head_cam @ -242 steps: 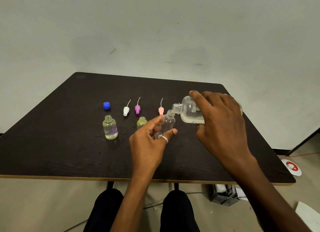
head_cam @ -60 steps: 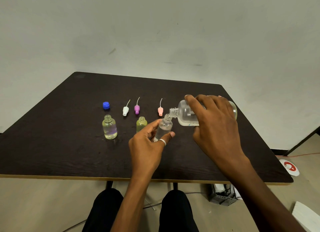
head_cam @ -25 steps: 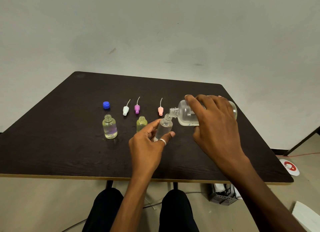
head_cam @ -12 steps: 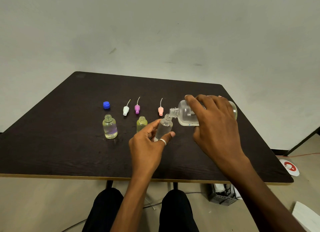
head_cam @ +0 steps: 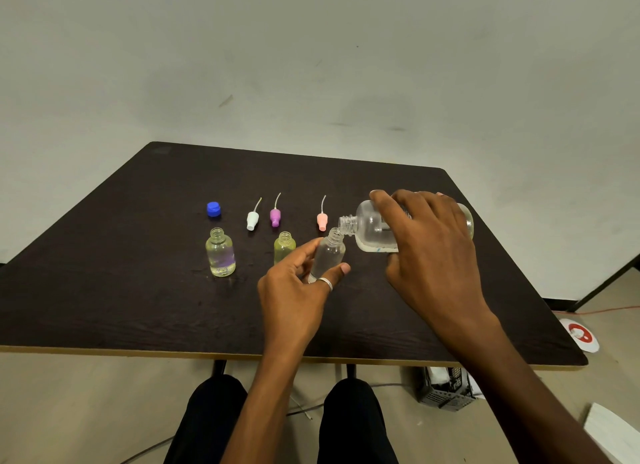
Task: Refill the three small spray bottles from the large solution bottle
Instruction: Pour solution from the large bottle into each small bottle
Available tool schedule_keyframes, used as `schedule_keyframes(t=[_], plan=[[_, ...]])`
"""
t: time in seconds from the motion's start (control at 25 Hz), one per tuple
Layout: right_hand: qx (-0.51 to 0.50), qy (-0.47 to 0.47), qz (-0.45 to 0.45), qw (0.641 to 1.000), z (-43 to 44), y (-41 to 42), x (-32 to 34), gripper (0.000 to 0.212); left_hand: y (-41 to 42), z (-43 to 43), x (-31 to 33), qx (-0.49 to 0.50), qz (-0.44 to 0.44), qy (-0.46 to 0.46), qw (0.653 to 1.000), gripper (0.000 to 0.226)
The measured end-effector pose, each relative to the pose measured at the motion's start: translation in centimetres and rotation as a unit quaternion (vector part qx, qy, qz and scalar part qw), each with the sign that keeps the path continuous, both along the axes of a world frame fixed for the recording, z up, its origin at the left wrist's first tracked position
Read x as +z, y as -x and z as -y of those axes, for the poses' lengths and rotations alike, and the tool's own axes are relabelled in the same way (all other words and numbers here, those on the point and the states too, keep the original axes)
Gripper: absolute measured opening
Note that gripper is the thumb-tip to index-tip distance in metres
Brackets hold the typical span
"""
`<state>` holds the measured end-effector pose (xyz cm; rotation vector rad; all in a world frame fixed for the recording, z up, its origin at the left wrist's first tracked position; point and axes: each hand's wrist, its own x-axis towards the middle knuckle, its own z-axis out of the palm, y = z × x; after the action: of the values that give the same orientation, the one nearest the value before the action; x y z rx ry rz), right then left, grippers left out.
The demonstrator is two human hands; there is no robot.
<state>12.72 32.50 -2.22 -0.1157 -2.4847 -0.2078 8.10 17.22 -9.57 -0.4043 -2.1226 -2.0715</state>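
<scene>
Hidden: my right hand (head_cam: pixel 429 248) covers most of the large bottle (head_cam: pixel 369 226), so only its neck, shoulder and far base rim show. The label print is too small to read. My left hand (head_cam: pixel 298 290) hides the foot of the small bottle (head_cam: pixel 329 255), so I cannot tell whether it stands on the table (head_cam: pixel 104 273) or is lifted. I can make out no stream between the two mouths, and the liquid level in either bottle is hard to judge.

Condition: the large bottle is clear and uncapped. It lies almost level above the table's right half, with its mouth at the rim of the small bottle. The small bottle is clear and open, tilted right toward it, just right of the yellow bottle (head_cam: pixel 284 247).

Hands: left — fingers and thumb curled round the small bottle, grasping it. Right — fingers wrapped over the large bottle, thumb beneath, grasping it.

Also noted: an open, partly filled clear bottle (head_cam: pixel 220 254) at the left. Behind it are a blue cap (head_cam: pixel 213 209) and white (head_cam: pixel 252 219), purple (head_cam: pixel 275 216) and pink (head_cam: pixel 322 221) sprayers in a row.
</scene>
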Motion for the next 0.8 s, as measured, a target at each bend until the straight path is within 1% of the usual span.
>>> schedule_keyframes(t=[0.28, 0.4, 0.52, 0.68, 0.8], plan=[[0.006, 0.012, -0.005, 1.000, 0.1, -0.1, 0.1, 0.077, 0.0, 0.1, 0.0, 0.000, -0.003, 0.001, 1.000, 0.047], [0.005, 0.027, 0.001, 1.000, 0.1, -0.1, 0.0, 0.076, 0.2, 0.1, 0.0, 0.000, -0.004, -0.003, 1.000, 0.044], [0.002, 0.045, 0.021, 0.999, 0.1, -0.1, 0.0, 0.078, 0.3, 0.1, 0.1, -0.001, -0.002, -0.003, 1.000, 0.046], [0.003, 0.118, 0.071, 0.991, -0.3, 0.0, 0.0, 0.078, 0.4, 0.2, 0.4, -0.010, -0.004, 0.002, 1.000, 0.046], [0.020, 0.222, 0.075, 0.972, -0.9, 0.2, 0.4, 0.074, 0.6, 0.2, 0.2, -0.007, 0.002, -0.001, 1.000, 0.045]])
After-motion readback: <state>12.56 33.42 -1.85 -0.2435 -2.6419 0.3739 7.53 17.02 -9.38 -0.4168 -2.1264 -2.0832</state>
